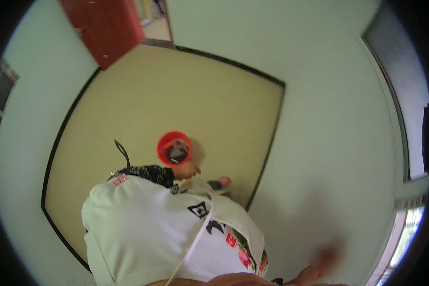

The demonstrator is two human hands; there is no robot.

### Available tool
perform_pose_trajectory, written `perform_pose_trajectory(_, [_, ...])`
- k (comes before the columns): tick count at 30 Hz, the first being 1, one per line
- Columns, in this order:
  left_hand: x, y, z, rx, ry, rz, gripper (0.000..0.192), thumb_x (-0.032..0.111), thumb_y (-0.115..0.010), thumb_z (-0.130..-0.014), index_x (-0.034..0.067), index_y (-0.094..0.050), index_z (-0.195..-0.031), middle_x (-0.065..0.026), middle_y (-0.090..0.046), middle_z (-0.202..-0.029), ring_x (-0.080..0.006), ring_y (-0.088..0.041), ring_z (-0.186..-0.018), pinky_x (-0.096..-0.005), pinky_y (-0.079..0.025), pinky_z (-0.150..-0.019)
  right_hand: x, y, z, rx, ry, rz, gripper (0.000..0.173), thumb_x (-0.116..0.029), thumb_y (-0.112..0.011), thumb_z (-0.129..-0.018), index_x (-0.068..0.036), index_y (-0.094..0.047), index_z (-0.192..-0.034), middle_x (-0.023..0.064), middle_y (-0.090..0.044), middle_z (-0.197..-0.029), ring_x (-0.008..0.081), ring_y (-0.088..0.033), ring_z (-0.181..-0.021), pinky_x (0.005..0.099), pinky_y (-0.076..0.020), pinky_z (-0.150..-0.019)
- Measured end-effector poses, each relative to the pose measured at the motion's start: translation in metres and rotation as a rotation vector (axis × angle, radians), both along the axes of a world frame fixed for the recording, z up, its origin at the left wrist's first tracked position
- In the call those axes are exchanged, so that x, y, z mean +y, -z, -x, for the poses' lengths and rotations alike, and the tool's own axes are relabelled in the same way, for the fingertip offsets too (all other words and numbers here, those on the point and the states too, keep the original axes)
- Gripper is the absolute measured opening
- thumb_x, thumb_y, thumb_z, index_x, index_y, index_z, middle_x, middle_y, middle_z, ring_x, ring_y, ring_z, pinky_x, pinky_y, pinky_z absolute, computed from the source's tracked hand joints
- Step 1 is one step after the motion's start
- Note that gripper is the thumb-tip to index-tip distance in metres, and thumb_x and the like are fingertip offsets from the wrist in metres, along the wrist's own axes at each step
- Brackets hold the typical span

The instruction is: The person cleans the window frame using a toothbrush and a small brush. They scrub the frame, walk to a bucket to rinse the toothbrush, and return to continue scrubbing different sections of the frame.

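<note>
My left hand (187, 171), below a dark patterned sleeve (148, 175), is beside the near rim of a red bucket (159, 152). Its fingers are small and partly hidden, so I cannot tell whether they hold anything. Inside the bucket are dark contents (176, 154) with pale, see-through material on top. At the lower right my right hand (312, 273) is raised near the pale wall. A reddish-brown blur (328, 254) lies at its far end; whether this is moving fingers or a held thing is unclear.
My white garment (139, 228), printed with flowers, fills the lower middle. A pink and dark shoe (220, 183) shows past it on the yellowish floor (207, 96). Pale walls (336, 136) with dark skirting (228, 61) close in. A red door (107, 28) stands beside a doorway (159, 26).
</note>
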State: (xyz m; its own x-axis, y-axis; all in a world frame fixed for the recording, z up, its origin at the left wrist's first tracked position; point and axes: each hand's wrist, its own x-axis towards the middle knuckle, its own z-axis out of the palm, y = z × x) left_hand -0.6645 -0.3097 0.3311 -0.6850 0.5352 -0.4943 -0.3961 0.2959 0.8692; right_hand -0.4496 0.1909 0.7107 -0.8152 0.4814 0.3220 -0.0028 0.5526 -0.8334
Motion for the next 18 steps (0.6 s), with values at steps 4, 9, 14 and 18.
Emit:
perform_pose_trajectory(4, [-0.027, -0.013, -0.008, -0.154, -0.391, -0.002, 0.023, 0.016, -0.053, -0.097, 0.007, -0.068, -0.113, -0.0003, -0.054, -0.07, -0.0101, -0.043, -0.048, -0.0288, -0.033, -0.042, -0.016, 0.05, 0.112, 0.043, -0.232, 0.336, 0.035, -0.015, -0.054, -0.092, -0.001, -0.055, -0.124, 0.0097, -0.061, -0.089, 0.019, -0.054, -0.073, 0.0321, -0.0462, -0.066])
perform_pose_trajectory(9, [-0.027, -0.022, 0.015, -0.179, -0.738, -0.09, 0.021, 0.006, -0.053, -0.091, 0.006, -0.072, -0.102, 0.0009, -0.05, -0.064, -0.0088, -0.038, -0.047, -0.0261, -0.026, -0.041, -0.057, 0.094, 0.239, -0.065, -0.58, 0.692, 0.034, 0.001, -0.046, -0.076, -0.003, -0.057, -0.108, 0.006, -0.055, -0.079, 0.0129, -0.047, -0.066, 0.0259, -0.0393, -0.057])
perform_pose_trajectory(14, [-0.032, -0.031, 0.029, -0.16, -0.857, -0.188, 0.021, 0.002, -0.054, -0.088, 0.004, -0.071, -0.1, 0.0, -0.056, -0.067, -0.01, -0.045, -0.051, -0.0257, -0.033, -0.044, -0.093, 0.11, 0.331, -0.208, -0.703, 0.627, 0.015, -0.008, -0.057, -0.089, -0.002, -0.058, -0.103, 0.0029, -0.053, -0.072, 0.0082, -0.044, -0.057, 0.0215, -0.035, -0.052])
perform_pose_trajectory(18, [-0.026, -0.045, 0.046, -0.142, -1.014, -0.3, 0.023, 0.0, -0.052, -0.088, 0.001, -0.07, -0.102, -0.0023, -0.06, -0.069, -0.0104, -0.05, -0.051, -0.0249, -0.035, -0.043, -0.102, 0.121, 0.388, -0.351, -0.776, 0.571, 0.011, -0.006, -0.056, -0.092, 0.0, -0.061, -0.1, 0.0015, -0.053, -0.066, 0.0092, -0.046, -0.052, 0.0235, -0.037, -0.05])
